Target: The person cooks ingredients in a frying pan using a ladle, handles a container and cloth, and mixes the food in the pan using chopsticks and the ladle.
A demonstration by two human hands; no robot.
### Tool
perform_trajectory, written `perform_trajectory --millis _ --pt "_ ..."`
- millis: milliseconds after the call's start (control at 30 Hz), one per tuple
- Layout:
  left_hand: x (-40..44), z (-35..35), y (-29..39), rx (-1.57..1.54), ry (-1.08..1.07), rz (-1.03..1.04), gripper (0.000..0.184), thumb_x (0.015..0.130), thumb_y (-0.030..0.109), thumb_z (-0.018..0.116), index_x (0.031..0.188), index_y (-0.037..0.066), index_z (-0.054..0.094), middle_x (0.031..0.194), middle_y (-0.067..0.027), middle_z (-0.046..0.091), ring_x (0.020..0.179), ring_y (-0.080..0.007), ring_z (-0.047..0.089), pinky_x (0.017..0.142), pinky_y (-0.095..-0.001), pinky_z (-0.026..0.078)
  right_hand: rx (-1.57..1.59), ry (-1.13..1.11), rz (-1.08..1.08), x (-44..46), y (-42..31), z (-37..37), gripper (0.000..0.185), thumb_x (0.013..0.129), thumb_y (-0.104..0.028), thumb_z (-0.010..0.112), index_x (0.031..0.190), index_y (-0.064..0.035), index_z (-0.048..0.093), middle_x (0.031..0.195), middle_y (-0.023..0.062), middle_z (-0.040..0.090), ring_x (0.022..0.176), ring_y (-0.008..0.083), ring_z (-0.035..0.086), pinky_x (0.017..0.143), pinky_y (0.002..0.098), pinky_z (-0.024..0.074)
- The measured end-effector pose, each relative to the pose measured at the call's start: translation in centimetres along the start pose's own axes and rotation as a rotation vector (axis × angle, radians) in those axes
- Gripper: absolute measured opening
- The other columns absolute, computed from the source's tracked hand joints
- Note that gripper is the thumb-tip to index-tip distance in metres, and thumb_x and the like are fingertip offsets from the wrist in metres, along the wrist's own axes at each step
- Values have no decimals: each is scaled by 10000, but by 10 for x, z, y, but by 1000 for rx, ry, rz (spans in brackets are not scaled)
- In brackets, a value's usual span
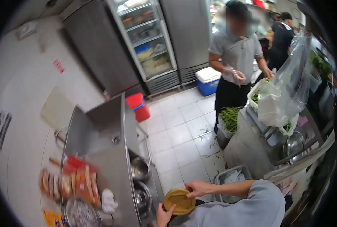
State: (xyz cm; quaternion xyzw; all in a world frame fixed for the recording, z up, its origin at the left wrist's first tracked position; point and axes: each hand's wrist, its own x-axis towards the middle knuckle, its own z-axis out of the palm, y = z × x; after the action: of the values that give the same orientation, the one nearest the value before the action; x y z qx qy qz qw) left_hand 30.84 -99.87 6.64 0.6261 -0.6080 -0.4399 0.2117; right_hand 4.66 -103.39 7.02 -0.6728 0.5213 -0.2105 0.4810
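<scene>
Left hand (164, 216), right hand (197, 188) gripping one round yellow dish (181, 204); two metal vessels (139, 169) below counter (109, 168).

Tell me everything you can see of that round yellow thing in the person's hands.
The round yellow thing looks like a lid or shallow dish, mustard-coloured, perhaps plastic, with a raised rim around a flatter middle bearing blurred darker marks. Held face toward the camera near the steel counter, it is gripped at lower left by the left hand and at upper right by the right hand.
</scene>
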Motion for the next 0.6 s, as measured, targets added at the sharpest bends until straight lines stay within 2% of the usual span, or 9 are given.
perform_trajectory --millis 33,133,167,267,300,333,400,500,600 --pt "26 -7 -5 -215 -71 -129 392 811 234 749 1005 -31 535 943 -106 640 815 -130 600 703 -282 491 16 -22 -5 20 -2 -7 369 720 -330 679 805 -4 528 720 145 601 657 265 585 593 395 468" --pt "108 -19 -24 -336 -43 77 316 835 194 722 980 -22 542 917 -90 633 785 -119 586 689 -274 480 137 138 84 80 9 -15 421 707 -377 714 780 -11 520 685 126 584 626 257 568 567 398 456" --pt "142 -22 -50 -281 -36 104 275 854 178 700 963 -22 545 903 -82 628 762 -110 573 678 -268 474 155 200 153 98 16 -15 489 697 -426 775 798 -28 508 648 84 571 587 199 563 515 341 453" --pt "198 -44 20 -214 -100 68 272 858 179 696 959 -24 545 881 -82 628 754 -110 570 671 -261 469 599 285 316 130 10 -34 481 745 -434 775 866 -53 508 709 34 568 582 121 554 496 281 446" --pt "224 -40 20 -328 -130 103 318 839 190 723 928 -31 512 838 -107 620 748 -121 590 616 -275 494 706 260 423 142 16 -35 471 753 -393 787 921 -65 494 739 22 570 557 90 555 503 241 474" --pt "254 -32 24 -330 -163 126 318 839 190 723 928 -31 512 838 -107 620 748 -121 590 616 -275 494 787 325 483 150 21 -35 483 709 -403 814 840 -71 489 652 36 571 512 117 566 446 261 481" --pt "292 -32 33 -249 -177 75 318 842 187 719 924 -33 506 826 -100 615 717 -117 579 595 -276 492 935 398 656 176 34 -39 420 744 -345 789 792 -69 476 650 40 584 530 121 589 466 263 500" --pt "359 -27 67 -163 -235 25 318 848 203 712 884 -18 487 768 -74 583 622 -114 568 491 -270 486 965 638 558 213 54 -62 349 785 -272 743 736 -70 462 629 54 589 520 126 595 468 263 493" --pt "430 -8 118 -118 -312 39 338 852 228 704 878 -6 463 759 -63 560 540 -115 553 378 -255 445 966 722 497 250 67 -121 345 783 -262 740 724 -75 455 613 53 582 511 127 590 467 261 487"
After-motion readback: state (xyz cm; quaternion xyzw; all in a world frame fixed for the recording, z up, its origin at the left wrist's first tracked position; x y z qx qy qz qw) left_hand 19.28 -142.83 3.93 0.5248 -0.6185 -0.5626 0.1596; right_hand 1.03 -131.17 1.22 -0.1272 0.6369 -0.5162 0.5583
